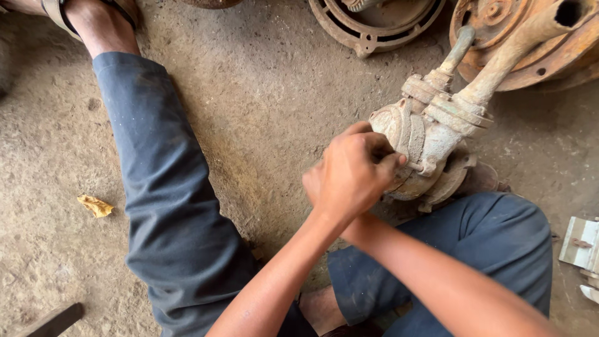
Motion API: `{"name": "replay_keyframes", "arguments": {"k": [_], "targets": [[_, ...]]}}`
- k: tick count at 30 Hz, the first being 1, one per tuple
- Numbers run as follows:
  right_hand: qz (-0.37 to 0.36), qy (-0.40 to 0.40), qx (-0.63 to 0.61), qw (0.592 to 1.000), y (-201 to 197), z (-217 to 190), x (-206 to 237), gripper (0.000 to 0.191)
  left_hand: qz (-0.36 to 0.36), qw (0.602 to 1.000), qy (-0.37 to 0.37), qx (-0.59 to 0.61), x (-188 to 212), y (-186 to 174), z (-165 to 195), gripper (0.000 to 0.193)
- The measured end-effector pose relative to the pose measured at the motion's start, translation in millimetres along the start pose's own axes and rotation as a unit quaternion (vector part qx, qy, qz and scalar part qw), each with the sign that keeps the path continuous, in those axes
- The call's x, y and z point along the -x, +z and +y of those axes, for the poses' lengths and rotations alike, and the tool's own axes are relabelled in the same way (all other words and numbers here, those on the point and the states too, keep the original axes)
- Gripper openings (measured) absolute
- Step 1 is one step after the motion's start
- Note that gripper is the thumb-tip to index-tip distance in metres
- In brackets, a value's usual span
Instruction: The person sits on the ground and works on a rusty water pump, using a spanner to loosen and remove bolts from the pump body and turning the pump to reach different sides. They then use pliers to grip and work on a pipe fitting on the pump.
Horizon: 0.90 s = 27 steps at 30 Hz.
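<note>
A rusty, dirt-caked cast pump body [430, 134] with two pipe stubs [511, 50] lies on the earth floor between my legs. My left hand [349, 171] rests on its near face, fingers and thumb pinched together on a small fitting at the casting's rim. My right forearm [437, 274] comes in from the lower right and passes under my left wrist. The right hand itself is hidden beneath the left hand and the pump.
My legs in blue trousers [162, 187] flank the pump, with a sandalled foot [93, 19] at top left. Rusty round castings [374, 28] and a flanged disc [561, 62] lie behind. A pale metal bracket [580, 243] sits at right, a yellow scrap [95, 206] at left.
</note>
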State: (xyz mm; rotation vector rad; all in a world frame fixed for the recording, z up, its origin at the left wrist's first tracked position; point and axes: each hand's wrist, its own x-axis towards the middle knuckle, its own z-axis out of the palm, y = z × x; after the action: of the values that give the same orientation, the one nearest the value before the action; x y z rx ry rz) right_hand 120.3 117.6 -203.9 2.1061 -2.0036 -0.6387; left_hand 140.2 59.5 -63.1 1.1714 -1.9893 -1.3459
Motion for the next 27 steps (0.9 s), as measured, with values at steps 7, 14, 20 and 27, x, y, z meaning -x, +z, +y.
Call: {"name": "replay_keyframes", "arguments": {"k": [7,14,20,27], "targets": [[-0.054,-0.019,0.056,0.997,-27,67,-77,0.015,0.022,0.989,0.140,-0.033,3,15,4,0.010],[0.047,0.040,0.028,0.998,-64,85,-62,0.025,0.007,0.982,0.164,-0.093,20,28,20,0.006],[0.083,-0.051,-0.183,0.978,-95,37,43,0.028,-0.022,0.991,0.120,-0.061,27,24,17,0.007],[-0.352,-0.296,-0.482,0.746,-138,135,98,0.032,-0.014,0.986,0.166,-0.034,20,15,5,0.013]]}}
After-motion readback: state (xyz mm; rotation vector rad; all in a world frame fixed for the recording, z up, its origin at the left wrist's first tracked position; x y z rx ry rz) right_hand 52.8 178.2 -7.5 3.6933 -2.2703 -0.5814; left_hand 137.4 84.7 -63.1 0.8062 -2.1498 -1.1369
